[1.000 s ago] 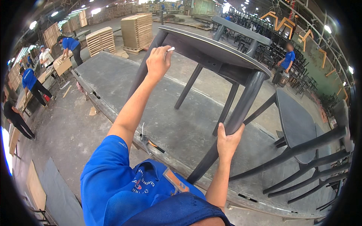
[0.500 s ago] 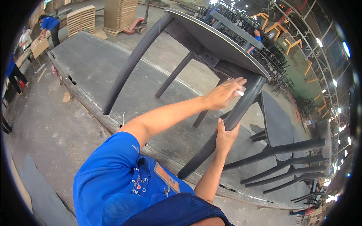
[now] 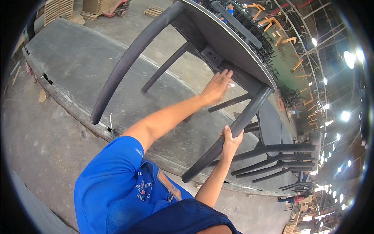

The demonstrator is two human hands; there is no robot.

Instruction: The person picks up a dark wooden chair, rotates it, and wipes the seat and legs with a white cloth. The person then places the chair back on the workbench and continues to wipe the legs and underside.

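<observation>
A dark grey table is tipped on its side above a grey platform, its legs pointing toward me. My right hand is shut around the nearest leg, about halfway along it. My left hand reaches up to the apron under the tabletop, beside the corner bracket. Its fingers are stretched out and pinch a small white piece of chalk against the dark wood. Another curved leg sweeps down to the left, untouched.
The grey platform runs across the view, its front edge just ahead of me. A second dark table lies on its side to the right, legs out. Wooden stacks and a pallet truck stand at the top left, orange frames at the top right.
My left hand has moved with the chalk from the far leg across to the apron near the leg held by my right hand. The table now fills more of the view.
</observation>
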